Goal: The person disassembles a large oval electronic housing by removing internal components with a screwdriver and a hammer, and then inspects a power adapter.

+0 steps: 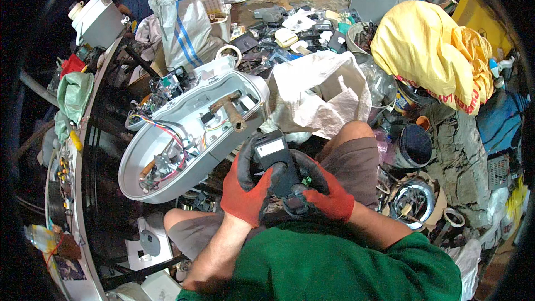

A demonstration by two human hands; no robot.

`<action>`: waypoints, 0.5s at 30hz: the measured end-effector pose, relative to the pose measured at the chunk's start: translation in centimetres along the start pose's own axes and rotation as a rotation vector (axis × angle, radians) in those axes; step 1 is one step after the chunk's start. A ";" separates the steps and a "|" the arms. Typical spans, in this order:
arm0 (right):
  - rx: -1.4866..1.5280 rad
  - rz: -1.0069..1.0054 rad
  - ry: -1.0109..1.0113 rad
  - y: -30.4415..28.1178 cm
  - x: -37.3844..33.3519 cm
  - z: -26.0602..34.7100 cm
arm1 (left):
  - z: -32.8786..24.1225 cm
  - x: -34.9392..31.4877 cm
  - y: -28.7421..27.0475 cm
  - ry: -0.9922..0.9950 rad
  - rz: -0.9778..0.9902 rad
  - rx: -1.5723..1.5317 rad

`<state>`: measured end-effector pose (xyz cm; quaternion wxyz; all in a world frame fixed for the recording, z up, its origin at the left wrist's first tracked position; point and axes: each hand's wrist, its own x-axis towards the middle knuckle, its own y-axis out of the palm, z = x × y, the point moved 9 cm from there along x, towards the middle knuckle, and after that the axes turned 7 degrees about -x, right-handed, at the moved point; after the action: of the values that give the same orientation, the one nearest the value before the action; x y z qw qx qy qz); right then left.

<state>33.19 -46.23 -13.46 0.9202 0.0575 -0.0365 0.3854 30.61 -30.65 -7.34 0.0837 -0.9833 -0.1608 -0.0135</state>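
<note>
Device, black and boxy, held close in, just in front of the green shirt: clasped along one side by the left hand, gripped near the lower end by the right hand, with white label on show! Best handled, by the look of it, with firm bracing on the left and light, careful pressure on the right, never squeezing hard near edges. Just beyond, leftward: opened grey casing, with loose wires inside and a rusty hammer-like tool across it. Straight ahead: white sack, gaping.
</note>
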 end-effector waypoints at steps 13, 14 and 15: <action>0.012 -0.068 0.063 -2.4 2.0 -3.2 | 6.0 -1.2 -3.0 -0.198 -0.193 -0.649; 0.088 -0.071 0.120 -2.6 2.1 -3.0 | 6.3 -1.4 -2.6 -0.225 -0.197 -0.750; 0.153 -0.055 0.075 -2.4 2.5 -1.7 | 6.5 -1.6 -2.2 -0.251 -0.206 -0.848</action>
<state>36.72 -45.91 -15.09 0.9242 0.1144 0.0292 0.3633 28.43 -27.99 -13.49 -0.3483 -0.9036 -0.2470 0.0329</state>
